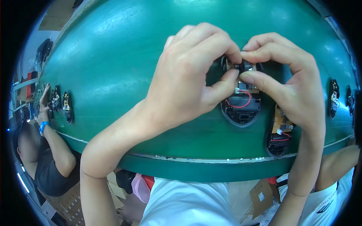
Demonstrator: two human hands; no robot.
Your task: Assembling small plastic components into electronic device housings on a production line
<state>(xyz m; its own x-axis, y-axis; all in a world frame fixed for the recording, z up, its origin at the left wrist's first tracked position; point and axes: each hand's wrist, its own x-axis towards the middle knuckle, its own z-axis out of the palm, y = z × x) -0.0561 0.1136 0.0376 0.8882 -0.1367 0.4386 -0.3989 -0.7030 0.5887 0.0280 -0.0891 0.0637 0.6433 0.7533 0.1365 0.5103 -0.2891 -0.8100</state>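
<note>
A black mouse-shaped base shell (241, 113) with a circuit board and a red wire lies open on the green belt (124, 64). My left hand (188, 83) and my right hand (286, 79) meet over its far end. Thumb and forefinger of each hand pinch a small black part (241, 67) at the top of the shell. My fingers hide most of that part and the board under it.
A second open black shell (279, 137) with a yellow board and red wire lies at the belt's near edge to the right. More shells (67, 106) sit at the left, where another person's hand (44, 98) reaches, and further shells (333, 98) at the right edge.
</note>
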